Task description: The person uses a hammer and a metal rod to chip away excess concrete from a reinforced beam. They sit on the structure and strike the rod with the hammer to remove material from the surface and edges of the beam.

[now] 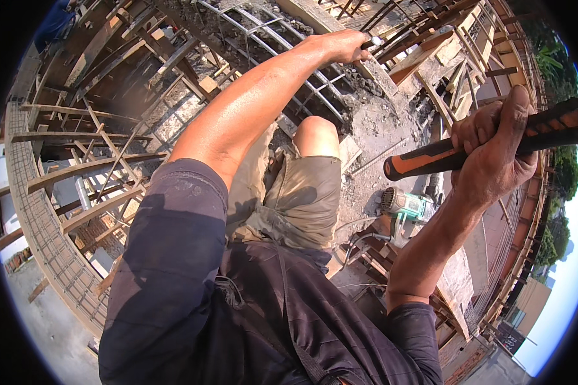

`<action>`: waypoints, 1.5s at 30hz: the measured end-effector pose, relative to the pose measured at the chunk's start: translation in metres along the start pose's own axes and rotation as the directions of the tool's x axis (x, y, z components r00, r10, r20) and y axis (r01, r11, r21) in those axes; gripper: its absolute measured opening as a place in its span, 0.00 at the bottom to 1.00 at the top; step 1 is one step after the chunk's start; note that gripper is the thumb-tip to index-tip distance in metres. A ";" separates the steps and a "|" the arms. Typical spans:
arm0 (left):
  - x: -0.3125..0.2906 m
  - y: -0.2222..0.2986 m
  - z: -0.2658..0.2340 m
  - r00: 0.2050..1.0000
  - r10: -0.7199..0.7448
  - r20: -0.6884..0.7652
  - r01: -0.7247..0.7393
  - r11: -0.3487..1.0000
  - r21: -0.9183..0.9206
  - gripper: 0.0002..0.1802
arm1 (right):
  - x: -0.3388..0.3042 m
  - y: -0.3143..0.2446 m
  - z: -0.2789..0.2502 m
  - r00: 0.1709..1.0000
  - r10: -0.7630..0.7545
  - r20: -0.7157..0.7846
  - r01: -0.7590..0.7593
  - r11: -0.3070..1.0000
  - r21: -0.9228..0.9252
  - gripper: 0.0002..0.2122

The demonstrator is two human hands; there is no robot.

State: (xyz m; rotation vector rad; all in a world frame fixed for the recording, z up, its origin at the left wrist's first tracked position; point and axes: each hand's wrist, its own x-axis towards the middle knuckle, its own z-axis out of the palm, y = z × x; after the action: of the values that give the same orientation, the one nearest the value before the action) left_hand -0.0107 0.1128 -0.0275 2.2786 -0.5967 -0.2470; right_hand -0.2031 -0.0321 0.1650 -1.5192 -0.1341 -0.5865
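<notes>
My right hand (494,138), raised on the right, is closed round the black and orange handle of a hammer (424,160). The butt of that handle points left, and its other end is lost in the dark right rim. My left arm reaches far forward. At its end my left hand (343,46) is closed on a short rod (374,42) with a bright, round metal end; the rest of it is hidden, so I cannot tell its kind. Just beyond and below the left hand lie a rebar cage (327,83) and broken concrete (372,93).
A teal and grey power breaker (408,205) with a cable lies between my right forearm and my knee (318,136). Timber props and planks (90,173) fill the left side over a drop. Rebar runs along a curved form (45,237). Loose boards (443,58) lie far right.
</notes>
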 end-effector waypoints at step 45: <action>0.016 -0.012 0.014 0.995 -0.059 0.078 0.064 0.996 -0.064 0.15 | -0.025 0.044 -0.029 0.722 0.669 0.176 -0.472 0.663 -0.581 0.13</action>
State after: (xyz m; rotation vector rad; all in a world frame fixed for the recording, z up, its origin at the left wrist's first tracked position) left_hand 0.0031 0.1037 -0.0458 2.2333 -0.5491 -0.3797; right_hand -0.2132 -0.0555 0.1119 -2.0472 0.2412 0.2411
